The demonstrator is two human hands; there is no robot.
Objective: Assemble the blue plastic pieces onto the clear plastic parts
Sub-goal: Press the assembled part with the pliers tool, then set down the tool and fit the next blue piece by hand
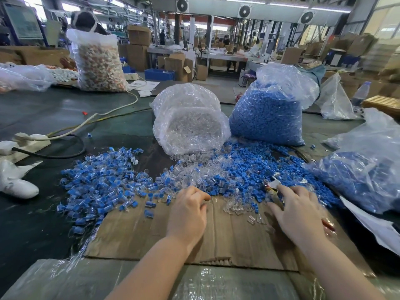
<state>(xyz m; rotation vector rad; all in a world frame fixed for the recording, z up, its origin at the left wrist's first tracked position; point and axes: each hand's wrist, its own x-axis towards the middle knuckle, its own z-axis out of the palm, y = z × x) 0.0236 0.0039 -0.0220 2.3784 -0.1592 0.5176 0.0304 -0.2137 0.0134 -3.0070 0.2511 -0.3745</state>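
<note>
Two hands, the left hand [187,210] and the right hand [295,210], appear over one cardboard sheet [151,234] on the desk [54,113]. Two upright bags stand behind: one bag of clear parts [190,120] and one bag of blue pieces [268,113], with one further bag of blue pieces at right [363,174]. Loose blue pieces [249,169], loose clear parts [236,204] and assembled units [101,185] are too many to count.

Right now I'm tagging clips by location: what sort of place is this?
Most likely a factory assembly floor. A bulk bag of blue pieces and a bag of clear parts stand on the work table, with stacked cardboard boxes behind.
</note>
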